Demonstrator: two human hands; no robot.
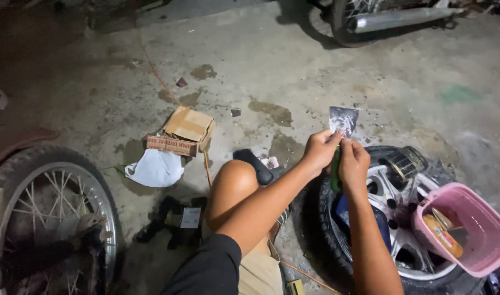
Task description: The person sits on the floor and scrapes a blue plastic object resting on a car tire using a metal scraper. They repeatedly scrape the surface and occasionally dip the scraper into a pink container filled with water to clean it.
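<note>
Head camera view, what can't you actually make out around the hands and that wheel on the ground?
- Small grey square sheet: held up by both hands, its lower edge hidden by the fingers; its surface is too blurred to read.
- Green object: mostly covered by the left hand and right hand; its kind is unclear.
- Pink plastic tub: contents too dim to identify.
- Black-tyred alloy wheel: cut off by the bottom edge, partly behind the right forearm.
</note>
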